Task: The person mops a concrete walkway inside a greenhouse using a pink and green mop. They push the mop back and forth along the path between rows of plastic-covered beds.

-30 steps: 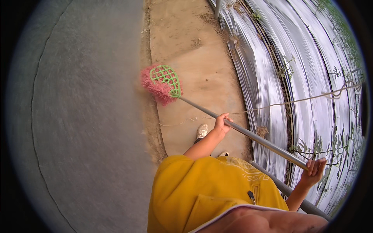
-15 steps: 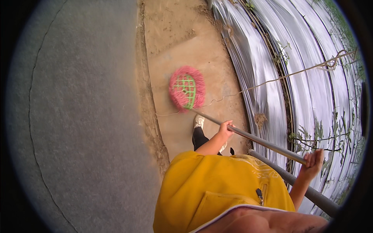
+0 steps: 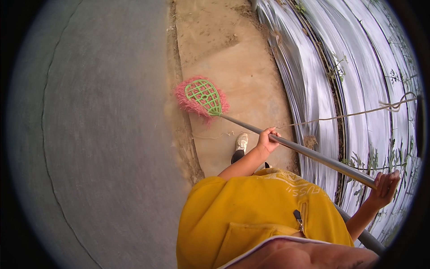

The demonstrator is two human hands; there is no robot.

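Observation:
A long-handled mop (image 3: 322, 158) slants across the view on a grey metal pole. Its head (image 3: 203, 95) has a green plastic lattice frame with shaggy pink fringe around it, and sits over the sandy strip beside the grey paving. Partway along the pole, my left hand (image 3: 268, 140) is closed around it. My right hand (image 3: 386, 185) grips the pole near its upper end, out to the right. Whether the fringe touches the ground is hard to tell.
Grey paving (image 3: 107, 134) with a long crack lies on the left. Shiny silver plastic sheeting (image 3: 304, 89) with plants runs along the right. A thin cord (image 3: 340, 117) crosses the path and sheeting. A grey pipe (image 3: 368, 240) shows at lower right. My shoe (image 3: 242, 141) is on the path.
The mop head has swung left, toward the paving's edge, and its lattice looks sharper. My right hand has moved outward and slightly up in the view. Both hands keep hold of the pole.

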